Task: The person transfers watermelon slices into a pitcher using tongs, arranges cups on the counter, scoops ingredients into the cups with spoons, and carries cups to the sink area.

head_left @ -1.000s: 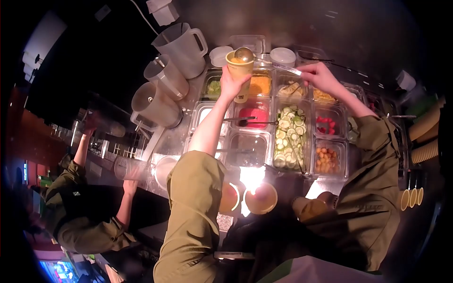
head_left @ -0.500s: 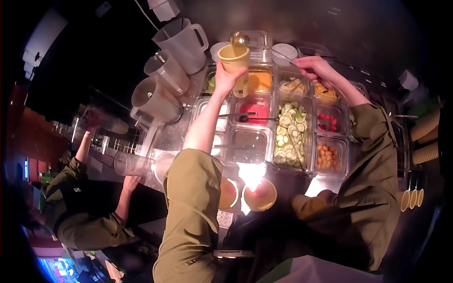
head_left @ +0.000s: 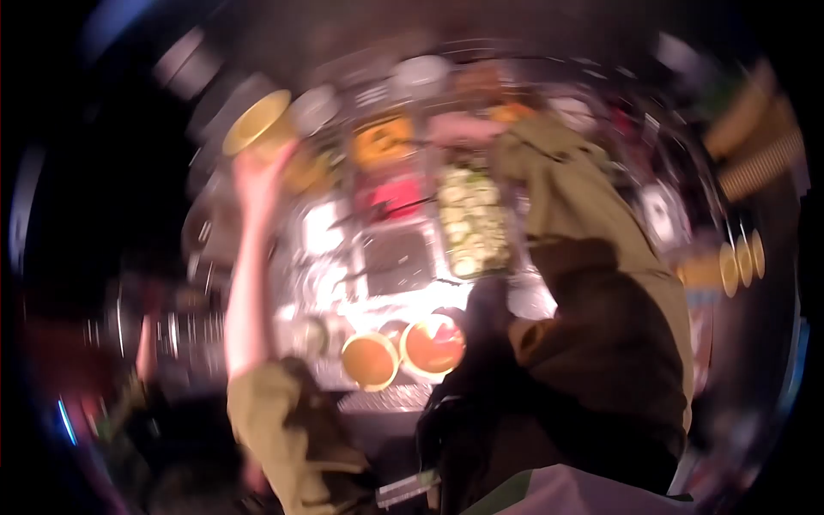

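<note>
My left hand (head_left: 260,176) is wrapped round a yellow paper cup (head_left: 273,137), raised at the upper left above the food containers. My right hand (head_left: 463,129) reaches across the back of the containers; it is smeared by motion, and I cannot make out its fingers or anything in them. Between the two hands lies a container of orange food (head_left: 384,143). Nearer me are a tub of bright red-pink food (head_left: 390,196) with dark utensil handles across it and a long container of sliced cucumber (head_left: 472,223).
Two yellow cups, a left one (head_left: 369,362) and a right one (head_left: 433,348), stand at the near edge. A stack of cups (head_left: 760,167) leans at the far right, with several more cups (head_left: 742,262) below. Another person's arm (head_left: 148,348) shows at the left. White round lids (head_left: 421,75) lie at the back.
My left hand has carried the cup leftward. My right hand has moved left and behind the containers; the ladle that was over the cup no longer shows clearly. The view has shifted and blurred.
</note>
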Available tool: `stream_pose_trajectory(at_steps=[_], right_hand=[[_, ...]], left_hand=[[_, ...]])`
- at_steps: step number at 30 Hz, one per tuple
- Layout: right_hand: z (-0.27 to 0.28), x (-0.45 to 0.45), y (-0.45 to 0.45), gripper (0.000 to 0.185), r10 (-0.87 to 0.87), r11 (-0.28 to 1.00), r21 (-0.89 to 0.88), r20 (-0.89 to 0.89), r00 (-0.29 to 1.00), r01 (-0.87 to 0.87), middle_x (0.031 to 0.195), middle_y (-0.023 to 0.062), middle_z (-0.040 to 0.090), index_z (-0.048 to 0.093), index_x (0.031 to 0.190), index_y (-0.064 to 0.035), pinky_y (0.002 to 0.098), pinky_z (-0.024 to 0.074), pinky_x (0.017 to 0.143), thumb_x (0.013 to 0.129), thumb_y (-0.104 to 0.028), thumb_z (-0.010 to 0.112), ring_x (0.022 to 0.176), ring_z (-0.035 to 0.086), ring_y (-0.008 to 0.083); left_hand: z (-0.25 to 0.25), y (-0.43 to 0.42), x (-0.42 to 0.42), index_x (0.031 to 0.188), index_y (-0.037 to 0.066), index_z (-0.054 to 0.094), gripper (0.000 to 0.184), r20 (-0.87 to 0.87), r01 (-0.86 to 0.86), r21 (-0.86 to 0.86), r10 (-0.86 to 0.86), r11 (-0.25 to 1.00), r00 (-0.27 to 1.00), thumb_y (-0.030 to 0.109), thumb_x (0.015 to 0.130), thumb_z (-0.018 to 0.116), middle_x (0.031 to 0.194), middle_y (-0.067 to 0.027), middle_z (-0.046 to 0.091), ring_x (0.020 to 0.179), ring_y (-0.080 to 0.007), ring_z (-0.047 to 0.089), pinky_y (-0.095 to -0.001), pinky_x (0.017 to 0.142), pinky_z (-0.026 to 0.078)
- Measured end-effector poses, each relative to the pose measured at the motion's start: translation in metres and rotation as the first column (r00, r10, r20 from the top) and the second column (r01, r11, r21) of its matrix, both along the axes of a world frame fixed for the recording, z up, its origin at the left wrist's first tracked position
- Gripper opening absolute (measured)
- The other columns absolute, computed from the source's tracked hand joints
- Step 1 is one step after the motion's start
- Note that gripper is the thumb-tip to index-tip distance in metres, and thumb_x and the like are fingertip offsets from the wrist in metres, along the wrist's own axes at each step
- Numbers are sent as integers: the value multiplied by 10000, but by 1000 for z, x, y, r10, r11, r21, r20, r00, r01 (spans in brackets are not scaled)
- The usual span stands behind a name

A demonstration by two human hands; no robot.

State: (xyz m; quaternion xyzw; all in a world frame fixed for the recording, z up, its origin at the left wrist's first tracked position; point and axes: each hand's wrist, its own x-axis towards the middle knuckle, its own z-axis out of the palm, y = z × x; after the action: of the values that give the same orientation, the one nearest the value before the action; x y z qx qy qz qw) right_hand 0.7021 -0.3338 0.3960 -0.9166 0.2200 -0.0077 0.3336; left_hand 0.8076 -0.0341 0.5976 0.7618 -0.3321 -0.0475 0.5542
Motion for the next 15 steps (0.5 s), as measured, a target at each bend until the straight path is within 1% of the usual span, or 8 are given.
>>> stream_pose_trajectory(at_steps=[3, 4, 5, 6, 7, 9, 13, 15], right_hand=[[71, -78, 16, 259, -15, 998, -62, 274, 962, 33, 706, 79, 561, 562, 955, -6, 275, 456, 521, 715, -102, 571, 577, 530, 143], [106, -117, 26, 268, -23, 995, -84, 400, 916, 61, 717, 76, 556, 549, 969, -5, 269, 453, 529, 719, -98, 573, 588, 527, 139], [140, -166, 34, 277, -43, 986, -113, 541, 840, 123, 728, 74, 550, 537, 983, -4, 263, 450, 538, 724, -95, 575, 598, 524, 136], [170, -223, 47, 288, -51, 970, -143, 668, 742, 195, 740, 72, 545, 524, 997, -4, 258, 446, 546, 728, -92, 577, 609, 520, 133], [194, -282, 59, 300, -50, 939, -174, 783, 620, 295, 751, 69, 540, 511, 1011, -3, 252, 443, 554, 733, -89, 580, 620, 517, 129], [225, -405, 92, 324, -25, 821, -187, 932, 361, 539, 773, 64, 529, 485, 1040, -1, 241, 437, 571, 742, -83, 584, 642, 511, 123], [207, -599, 158, 379, 24, 390, 67, 996, -83, 919, 818, 54, 509, 434, 1096, 2, 218, 425, 605, 760, -70, 593, 685, 498, 109], [143, -657, 155, 408, -191, 211, 244, 960, -205, 947, 841, 50, 498, 409, 1124, 3, 207, 419, 622, 769, -64, 598, 707, 491, 102]], left_hand=[[34, 4, -17, 937, -19, 605, 305, -99, 37, 162, -21, 986, 995, 227, 763, 649, 903, -100, 619, 776, -165, 590, -304, 682, 479], [45, 7, -18, 948, -15, 614, 301, 36, 74, 172, -81, 982, 996, 223, 767, 648, 919, -125, 617, 786, -176, 593, -309, 678, 489], [44, 10, 1, 913, -12, 616, 287, -65, 245, -3, -245, 969, 967, 234, 769, 652, 844, -117, 617, 756, -188, 591, -307, 686, 494], [30, 21, 63, 926, -26, 592, 303, -4, 96, 5, -96, 995, 995, 228, 773, 651, 862, -122, 589, 774, -174, 570, -293, 702, 487], [44, 17, 24, 934, -32, 572, 311, -39, 11, -166, -18, 986, 999, 233, 784, 640, 968, -128, 539, 863, -157, 525, -292, 732, 462], [67, 20, -2, 1142, -21, 428, 447, -76, 48, -207, -65, 977, 995, 228, 813, 600, 1151, -134, 447, 1036, -186, 450, -317, 844, 398], [98, 25, -44, 1270, 6, 329, 551, -35, 196, -350, -222, 916, 974, 253, 835, 558, 1288, -141, 365, 1173, -233, 374, -390, 981, 320], [105, 28, -74, 1271, 6, 327, 551, -33, 178, -374, -205, 910, 978, 257, 837, 554, 1288, -141, 364, 1174, -233, 372, -389, 983, 318]])
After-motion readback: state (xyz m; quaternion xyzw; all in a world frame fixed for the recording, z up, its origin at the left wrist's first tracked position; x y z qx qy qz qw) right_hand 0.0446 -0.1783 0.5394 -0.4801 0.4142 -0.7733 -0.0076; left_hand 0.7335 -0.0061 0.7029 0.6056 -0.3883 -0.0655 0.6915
